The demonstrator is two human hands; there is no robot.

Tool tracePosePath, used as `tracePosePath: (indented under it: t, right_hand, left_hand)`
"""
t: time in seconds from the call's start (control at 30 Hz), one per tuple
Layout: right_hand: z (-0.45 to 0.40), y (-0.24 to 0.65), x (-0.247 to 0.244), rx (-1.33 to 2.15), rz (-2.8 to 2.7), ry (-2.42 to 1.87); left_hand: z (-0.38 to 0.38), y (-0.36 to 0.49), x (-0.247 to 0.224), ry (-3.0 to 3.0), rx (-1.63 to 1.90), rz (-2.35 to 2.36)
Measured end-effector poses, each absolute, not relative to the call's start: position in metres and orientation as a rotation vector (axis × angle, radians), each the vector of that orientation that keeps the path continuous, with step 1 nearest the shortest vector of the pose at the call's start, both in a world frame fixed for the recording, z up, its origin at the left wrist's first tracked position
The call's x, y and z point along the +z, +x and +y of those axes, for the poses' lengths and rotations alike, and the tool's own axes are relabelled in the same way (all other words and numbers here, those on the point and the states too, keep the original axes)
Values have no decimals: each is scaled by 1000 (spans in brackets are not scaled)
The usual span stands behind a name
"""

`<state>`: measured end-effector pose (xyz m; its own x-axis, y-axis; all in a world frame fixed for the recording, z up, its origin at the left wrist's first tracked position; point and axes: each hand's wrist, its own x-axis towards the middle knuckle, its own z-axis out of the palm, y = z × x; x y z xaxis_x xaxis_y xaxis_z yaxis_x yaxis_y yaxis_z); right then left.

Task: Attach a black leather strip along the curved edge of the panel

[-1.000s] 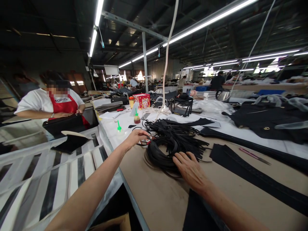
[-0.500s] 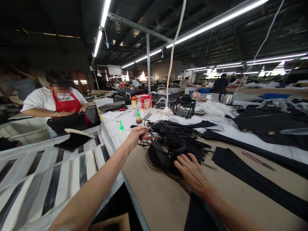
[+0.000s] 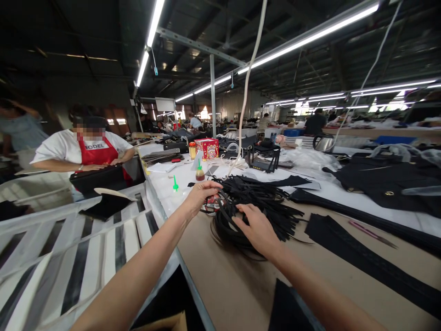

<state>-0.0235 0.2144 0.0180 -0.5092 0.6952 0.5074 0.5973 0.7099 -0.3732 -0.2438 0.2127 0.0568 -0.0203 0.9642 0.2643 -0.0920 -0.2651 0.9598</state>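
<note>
A heap of long black strips [image 3: 257, 202] lies on the brown worktable [image 3: 234, 285], partly coiled at its near side. My left hand [image 3: 200, 195] pinches the end of one black strip at the heap's left edge, lifted a little off the table. My right hand [image 3: 257, 230] rests on top of the coiled strips, fingers spread and pressing them down.
A glue bottle [image 3: 200, 174], a green-capped bottle [image 3: 175, 185] and a red box [image 3: 207, 148] stand behind the heap. Black leather pieces [image 3: 365, 257] and a pink tool [image 3: 372, 233] lie to the right. A person in a red apron [image 3: 89, 149] works at the left. A white cord [image 3: 246, 96] hangs overhead.
My right hand slid forward from the heap's near edge onto its top. My left hand closed on a strip end and lifted slightly.
</note>
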Motion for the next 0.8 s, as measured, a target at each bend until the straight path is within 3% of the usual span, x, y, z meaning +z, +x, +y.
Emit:
tracePosePath:
  t: [0.43, 0.8]
  right_hand:
    - [223, -31, 30, 737, -2040, -934]
    - [242, 0, 67, 917, -1626, -842]
  left_hand:
    - [201, -237, 63, 1458, 1458, 1125]
    - [213, -244, 16, 1743, 1266, 1371]
